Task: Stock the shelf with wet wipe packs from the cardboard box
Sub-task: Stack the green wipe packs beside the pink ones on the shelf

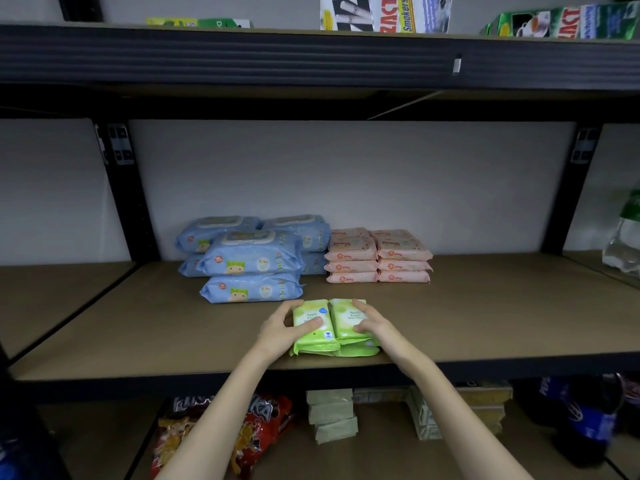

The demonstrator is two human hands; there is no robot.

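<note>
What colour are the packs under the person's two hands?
Light green packs, with white and blue label marks; the head view shows them.

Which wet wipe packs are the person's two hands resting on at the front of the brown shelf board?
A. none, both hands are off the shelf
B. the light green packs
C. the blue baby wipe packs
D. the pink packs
B: the left hand and right hand each grip the light green packs, lying side by side near the front edge of the brown shelf board.
</note>
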